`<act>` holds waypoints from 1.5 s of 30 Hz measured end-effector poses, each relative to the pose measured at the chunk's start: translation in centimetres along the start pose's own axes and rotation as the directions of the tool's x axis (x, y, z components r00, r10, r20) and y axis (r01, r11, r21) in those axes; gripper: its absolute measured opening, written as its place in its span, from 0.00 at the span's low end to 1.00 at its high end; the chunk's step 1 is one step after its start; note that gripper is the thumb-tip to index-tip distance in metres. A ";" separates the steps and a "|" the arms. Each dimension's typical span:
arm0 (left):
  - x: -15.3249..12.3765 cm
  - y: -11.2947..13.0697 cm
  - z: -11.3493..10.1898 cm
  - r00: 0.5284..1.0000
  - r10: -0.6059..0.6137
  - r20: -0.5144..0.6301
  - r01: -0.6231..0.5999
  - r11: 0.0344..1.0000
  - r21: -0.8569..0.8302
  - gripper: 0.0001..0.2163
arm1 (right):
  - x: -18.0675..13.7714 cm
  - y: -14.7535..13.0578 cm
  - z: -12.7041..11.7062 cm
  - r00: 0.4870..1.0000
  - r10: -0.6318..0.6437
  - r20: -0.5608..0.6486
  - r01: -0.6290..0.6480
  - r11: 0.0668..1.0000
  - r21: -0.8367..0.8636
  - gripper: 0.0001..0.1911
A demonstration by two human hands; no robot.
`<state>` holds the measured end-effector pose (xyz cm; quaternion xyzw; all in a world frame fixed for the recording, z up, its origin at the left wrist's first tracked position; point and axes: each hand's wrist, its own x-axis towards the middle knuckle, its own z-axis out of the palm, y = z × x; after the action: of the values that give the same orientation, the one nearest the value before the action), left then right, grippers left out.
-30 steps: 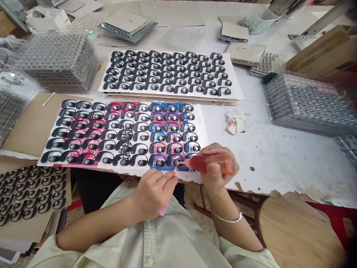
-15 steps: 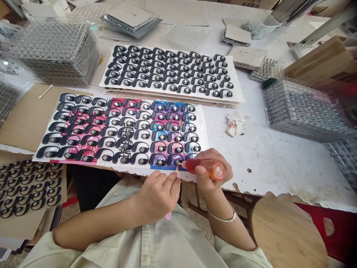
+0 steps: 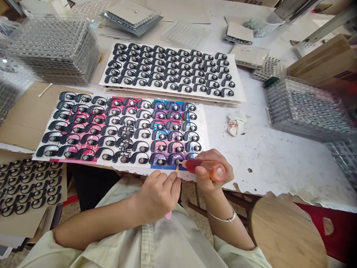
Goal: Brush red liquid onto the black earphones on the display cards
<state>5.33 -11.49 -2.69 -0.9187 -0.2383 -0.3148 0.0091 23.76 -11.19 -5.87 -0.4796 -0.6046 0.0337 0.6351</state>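
A colourful pink and blue sheet (image 3: 202,123) lies at the table's near edge, covered with rows of several black ear-hook earpieces (image 3: 122,126). My right hand (image 3: 213,167) is closed around an orange-red squeeze bottle (image 3: 206,169), whose tip touches the earpiece (image 3: 177,161) at the sheet's bottom right. My left hand (image 3: 158,193) pinches a thin pink stick (image 3: 169,214), its yellow tip close beside that same earpiece.
A second white board (image 3: 237,80) full of earpieces lies behind. More earpieces sit on cardboard (image 3: 28,186) at lower left. Stacks of clear blister trays (image 3: 52,48) stand left, and others (image 3: 306,108) right. A crumpled tissue (image 3: 235,123) lies on the table. A round wooden stool (image 3: 290,230) is at lower right.
The view has shifted slightly. Both hands stay at the bottom-right earpiece, with the bottle now tilted more end-on toward me.
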 end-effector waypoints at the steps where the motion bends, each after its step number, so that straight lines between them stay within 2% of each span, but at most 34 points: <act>1: 0.0 0.0 0.0 1.000 0.003 0.003 -0.003 1.000 -0.003 0.06 | 0.0 0.0 0.0 1.000 -0.011 0.001 0.011 1.000 0.000 0.11; 17: 0.5 -0.1 -0.4 1.000 0.006 -0.020 -0.006 1.000 0.008 0.06 | -0.1 0.0 -0.1 0.995 -0.097 0.005 0.097 0.994 -0.054 0.13; 24: 0.3 -0.1 -0.3 1.000 0.009 -0.013 -0.009 1.000 0.019 0.06 | 0.0 0.0 0.0 0.990 -0.138 -0.036 0.135 0.986 -0.096 0.14; 28: 0.2 -0.1 -0.3 1.000 0.004 -0.009 -0.003 1.000 0.012 0.06 | -0.1 -0.1 0.0 0.993 -0.112 -0.046 0.107 0.990 -0.094 0.13; 34: 0.3 -0.1 -0.3 1.000 0.001 0.006 -0.001 1.000 0.009 0.05 | -0.2 -0.1 -0.4 0.991 0.013 -0.137 -0.012 1.000 0.011 0.12; 45: 0.0 -0.1 -0.2 1.000 -0.009 0.002 0.009 1.000 0.002 0.05 | 0.0 -0.1 -0.3 0.997 -0.040 -0.065 0.033 0.994 -0.102 0.12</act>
<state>5.23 -11.45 -2.51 -0.9179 -0.2428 -0.3136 0.0081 23.92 -11.42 -5.79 -0.5009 -0.5926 -0.0247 0.6303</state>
